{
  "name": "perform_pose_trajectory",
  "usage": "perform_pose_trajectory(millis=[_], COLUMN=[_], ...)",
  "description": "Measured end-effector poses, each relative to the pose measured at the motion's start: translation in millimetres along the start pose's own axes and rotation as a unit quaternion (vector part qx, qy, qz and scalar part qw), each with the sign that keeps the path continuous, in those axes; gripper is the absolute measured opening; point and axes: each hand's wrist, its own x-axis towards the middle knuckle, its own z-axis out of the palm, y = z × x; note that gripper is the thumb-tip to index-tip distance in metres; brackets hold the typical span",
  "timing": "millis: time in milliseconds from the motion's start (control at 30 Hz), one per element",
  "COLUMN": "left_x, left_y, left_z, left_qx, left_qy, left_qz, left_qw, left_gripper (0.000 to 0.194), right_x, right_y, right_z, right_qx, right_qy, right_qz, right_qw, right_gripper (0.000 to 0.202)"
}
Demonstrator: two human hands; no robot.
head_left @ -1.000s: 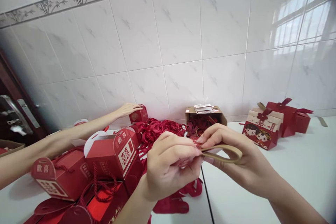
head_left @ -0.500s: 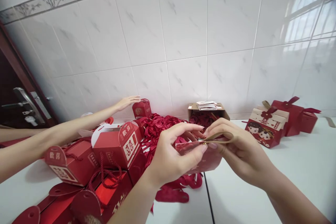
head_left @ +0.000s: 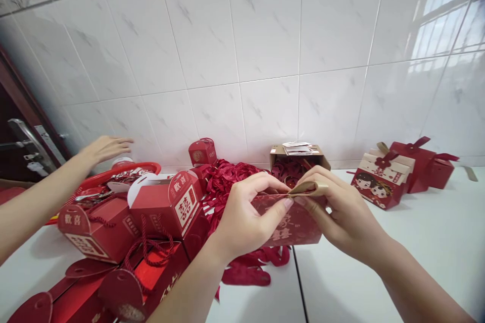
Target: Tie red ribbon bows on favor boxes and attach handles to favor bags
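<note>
A glossy tiled wall [head_left: 265,35], pale with grey marbling, stood behind a smooth white table [head_left: 341,282] crossed by a dark straight seam [head_left: 300,277]. On the left sat a cluster of red card boxes [head_left: 157,207], with rounded end flaps, pale printed panels and twisted cord handles. Beside it lay a loose heap of dark red ribbons [head_left: 237,176], shiny and crumpled. Farther left, another person's hand [head_left: 104,149] reached out, palm down, above a red-rimmed basket [head_left: 149,165].

At the right stood a few finished-looking boxes [head_left: 382,186], one printed with two cartoon faces and topped by ribbon. A brown cardboard carton [head_left: 325,159] sat by the wall, its mouth full of dark red pieces.

In the middle, a flat-sided red box [head_left: 303,229] with pale lettering was held up in front of the carton, over the seam. The left hand [head_left: 246,217] was closed on its upper edge, thumb on the near face, fingers bent behind. The right hand [head_left: 341,212] pinched a tan ribbon [head_left: 316,188] at that edge, its thumb just beside the left one. The ribbon, smooth and flat, curved into a short loop over the right fingers.
</note>
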Motion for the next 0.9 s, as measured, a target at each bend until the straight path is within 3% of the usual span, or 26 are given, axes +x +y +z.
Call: perform_pose_trajectory(millis=[167, 333, 500, 667, 767, 900], left_x=[1.1, 4.9, 5.5, 6.5, 8.1, 5.8], left_y=[-3.9, -10.8, -9.1, -9.0, -11.0, -5.5], left_z=[4.5, 7.2, -1.1, -2.5, -0.9, -5.4], left_qx=[0.019, 0.031, 0.033, 0.072, 0.093, 0.109], left_qy=[0.045, 0.048, 0.019, -0.018, 0.048, 0.164], left_qz=[0.008, -0.018, -0.037, -0.009, -0.018, -0.042], left_qw=[0.999, 0.998, 0.999, 0.997, 0.994, 0.980], left_gripper=[0.003, 0.004, 0.006, 0.006, 0.017, 0.007], right_x=[-1.2, 2.1, 6.8, 4.9, -1.8, -21.9], right_y=[-3.1, -5.4, -1.6, 9.9, 23.9, 61.6], right_z=[4.4, 4.8, -16.1, -46.0, -71.1, -107.6], right_qx=[-0.013, 0.003, 0.045, 0.016, 0.001, -0.066], right_qy=[0.010, -0.011, -0.102, -0.153, -0.112, 0.053], right_qz=[0.051, 0.135, 0.173, 0.217, 0.309, 0.459], right_qw=[0.999, 0.991, 0.979, 0.964, 0.944, 0.884], right_gripper=[0.014, 0.012, 0.009, 0.017, 0.023, 0.018])
